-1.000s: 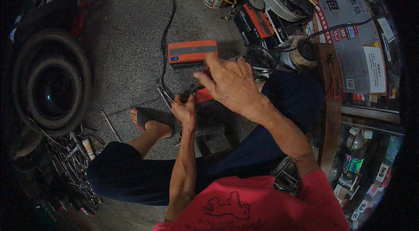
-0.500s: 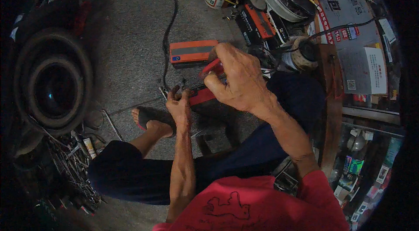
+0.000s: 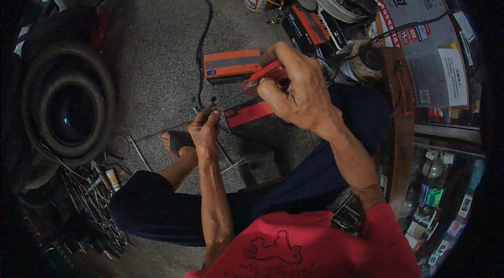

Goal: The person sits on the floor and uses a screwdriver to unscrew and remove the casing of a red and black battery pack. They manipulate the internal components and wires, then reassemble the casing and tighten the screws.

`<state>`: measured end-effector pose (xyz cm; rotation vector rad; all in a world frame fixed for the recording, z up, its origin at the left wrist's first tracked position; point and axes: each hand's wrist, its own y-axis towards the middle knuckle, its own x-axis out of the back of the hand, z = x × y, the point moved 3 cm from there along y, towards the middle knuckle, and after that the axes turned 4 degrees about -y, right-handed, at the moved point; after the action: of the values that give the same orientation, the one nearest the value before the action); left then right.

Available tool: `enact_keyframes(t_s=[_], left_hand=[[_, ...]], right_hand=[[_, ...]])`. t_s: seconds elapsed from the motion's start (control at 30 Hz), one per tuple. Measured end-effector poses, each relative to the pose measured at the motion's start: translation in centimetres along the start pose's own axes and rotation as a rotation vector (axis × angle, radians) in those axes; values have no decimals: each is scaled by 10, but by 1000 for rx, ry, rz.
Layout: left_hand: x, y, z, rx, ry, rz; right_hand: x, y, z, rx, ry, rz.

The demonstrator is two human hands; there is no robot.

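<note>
The red-handled tool (image 3: 269, 76) sits at the centre of the frame, grasped in the right hand (image 3: 304, 89), whose fingers cover much of the handle; a thin shaft seems to slant toward the lower left, its tip hard to make out. There, the left hand (image 3: 205, 127) pinches a small piece (image 3: 213, 109) between thumb and fingers, too dark and tiny to identify. Just right of it, a red-topped box (image 3: 247, 114) runs under the right hand, its far end hidden. Above stands an orange-topped box (image 3: 232, 61), its right end beside the handle. A black cable (image 3: 202, 42) leaves the upper edge and is lost near the left fingertips. At the left, a tyre (image 3: 30, 105) fades into shadow; at the lower left, thin rods (image 3: 94, 199) tangle indistinctly. The glass case (image 3: 446, 144) at the lower right is cut by the dark rim.
</note>
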<state>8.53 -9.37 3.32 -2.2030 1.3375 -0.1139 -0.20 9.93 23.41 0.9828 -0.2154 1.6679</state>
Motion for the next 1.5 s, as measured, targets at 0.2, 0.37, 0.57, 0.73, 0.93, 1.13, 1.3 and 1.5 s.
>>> enact_keyframes(t_s=[0.2, 0.37, 0.57, 0.73, 0.93, 1.13, 1.3, 1.5], left_hand=[[-4, -1, 8, -82, 122, -1], [-6, -4, 6, -24, 112, -55], [6, 4, 20, 33, -42, -62], [-3, -3, 0, 50, -37, -89], [-7, -5, -15, -39, -44, -17], [-22, -17, -19, -158, -14, 84], [-28, -23, -19, -148, -5, 81], [-24, -23, -9, -81, -65, 68]], right_hand=[[2, 1, 3, -15, 29, 0], [1, 1, 1, 21, -40, -23], [-7, -2, 3, 30, -145, -37], [-29, -6, -10, -59, -48, -33], [-87, -20, -38, -393, 304, 199], [-116, -34, -28, -284, 155, 314], [-127, -42, -34, -347, 212, 246], [-131, -51, -35, -468, 218, 173]])
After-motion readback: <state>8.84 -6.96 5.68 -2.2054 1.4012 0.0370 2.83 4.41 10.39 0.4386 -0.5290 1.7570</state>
